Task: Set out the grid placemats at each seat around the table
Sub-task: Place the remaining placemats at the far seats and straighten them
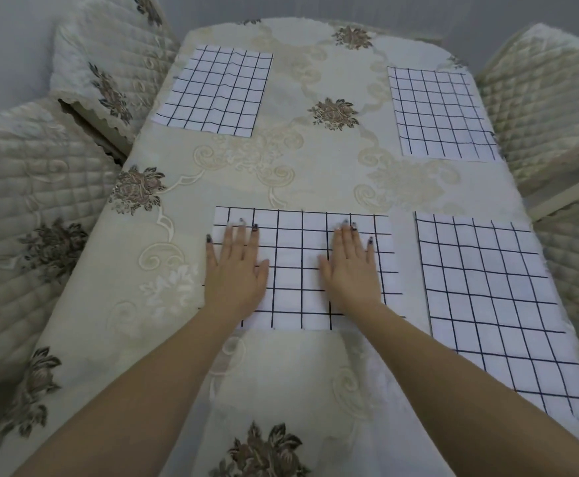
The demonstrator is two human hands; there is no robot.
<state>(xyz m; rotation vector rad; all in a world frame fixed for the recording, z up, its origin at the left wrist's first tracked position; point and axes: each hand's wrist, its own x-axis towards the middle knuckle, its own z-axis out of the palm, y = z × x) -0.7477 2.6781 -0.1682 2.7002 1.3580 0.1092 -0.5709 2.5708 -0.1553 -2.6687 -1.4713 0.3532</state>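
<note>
1. Our L hand (234, 270) & R hand (350, 266) lie flat on the near-centre placemat (295, 242). Fingers are straight and a bit spread, gripping nothing. The L little finger hangs off the mat's left edge onto the embroidered tablecloth (315, 173).
2. The other 3 mats sit at table edges: far-left placemat (217, 91), far-right placemat (439, 111), near-right placemat (487, 297).
3. Risk: our mat sits toward the middle, well apart from the near-left quilted chair (22, 187), w/ its long side across the table. If we leave it there, that seat gets no mat.
4. Risk: if we push w/ flat palms, the cloth probably drags along, bunching up & skewing the other mats.
5. Risk: its right edge is just beside the near-right placemat, so a slide that way overlaps them.
6. We can't tell if it's one mat or a stack, since the near edge is blurry.
</note>
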